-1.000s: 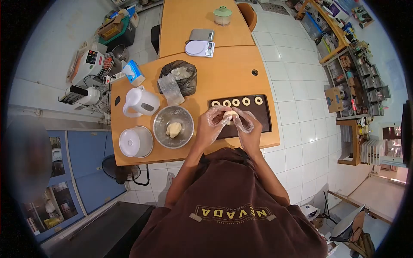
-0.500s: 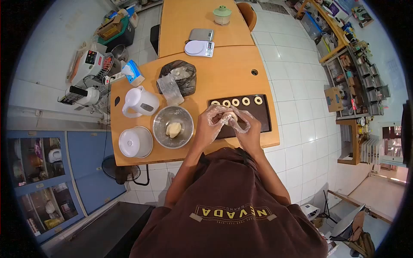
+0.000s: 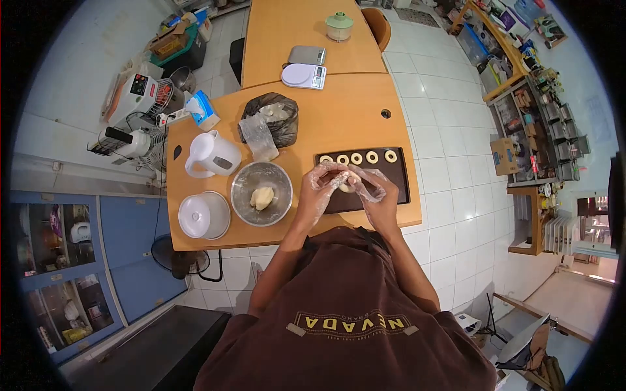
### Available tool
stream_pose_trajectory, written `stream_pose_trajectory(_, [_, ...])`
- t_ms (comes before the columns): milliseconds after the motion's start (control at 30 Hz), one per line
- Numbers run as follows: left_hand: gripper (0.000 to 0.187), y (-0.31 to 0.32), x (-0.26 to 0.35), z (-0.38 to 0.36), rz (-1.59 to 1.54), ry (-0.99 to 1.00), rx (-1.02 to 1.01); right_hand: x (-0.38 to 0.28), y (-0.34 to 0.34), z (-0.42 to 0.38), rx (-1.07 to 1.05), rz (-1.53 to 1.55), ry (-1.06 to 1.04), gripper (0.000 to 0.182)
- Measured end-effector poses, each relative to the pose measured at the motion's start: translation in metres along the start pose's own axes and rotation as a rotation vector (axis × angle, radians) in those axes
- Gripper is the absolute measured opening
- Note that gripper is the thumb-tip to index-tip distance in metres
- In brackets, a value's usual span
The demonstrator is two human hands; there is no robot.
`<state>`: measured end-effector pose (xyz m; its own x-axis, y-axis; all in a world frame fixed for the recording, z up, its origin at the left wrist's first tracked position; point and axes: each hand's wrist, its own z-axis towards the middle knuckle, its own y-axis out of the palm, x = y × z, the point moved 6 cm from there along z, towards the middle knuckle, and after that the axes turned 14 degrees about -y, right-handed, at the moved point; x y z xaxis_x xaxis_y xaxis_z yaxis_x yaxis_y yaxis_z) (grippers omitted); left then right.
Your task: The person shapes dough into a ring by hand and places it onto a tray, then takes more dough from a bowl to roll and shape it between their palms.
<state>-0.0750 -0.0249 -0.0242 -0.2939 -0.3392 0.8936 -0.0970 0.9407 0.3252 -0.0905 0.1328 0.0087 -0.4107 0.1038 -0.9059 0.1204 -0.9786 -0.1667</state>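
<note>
- Both arms reach forward from the body and bend inward, so the two gloved hands meet over the near left part of the dark tray [image 3: 399, 189].
- The left hand [image 3: 317, 189] curls its fingers to the right, closed around a small piece of dough [image 3: 344, 186].
- The right hand [image 3: 375, 189] cups the same piece from the other side, fingers bent and touching it.
- Five dough rings [image 3: 357, 158] lie in a row along the tray's far edge.
- A metal bowl [image 3: 262, 193] holding more dough sits just left of the hands.
</note>
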Motion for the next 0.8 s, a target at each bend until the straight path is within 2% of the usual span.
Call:
stream_pose_trajectory(167, [0.012, -0.004, 0.009, -0.002, 0.076, -0.022, -0.016, 0.014, 0.0, -0.007, 0.071, 0.269, 0.245, 0.021])
stream_pose_trajectory(267, [0.013, -0.002, 0.01, -0.004, -0.013, 0.022, 0.015, 0.018, 0.002, -0.009, 0.172, 0.399, 0.286, 0.023])
stream_pose_trajectory(400, [0.011, 0.007, 0.008, -0.005, -0.114, 0.012, -0.005, 0.016, 0.006, -0.009, 0.195, 0.341, 0.22, 0.021])
stream_pose_trajectory(533, [0.011, 0.004, 0.007, -0.004, -0.019, -0.02, 0.002, 0.016, 0.003, -0.01, 0.159, 0.308, 0.265, 0.019])
stream_pose_trajectory(633, [0.011, 0.004, 0.018, -0.007, -0.038, -0.022, 0.007, 0.019, 0.001, -0.013, 0.211, 0.336, 0.272, 0.02])
stream_pose_trajectory(800, [0.013, 0.007, 0.011, -0.003, -0.019, 0.048, 0.022, 0.009, 0.004, -0.009, 0.194, 0.334, 0.226, 0.02])
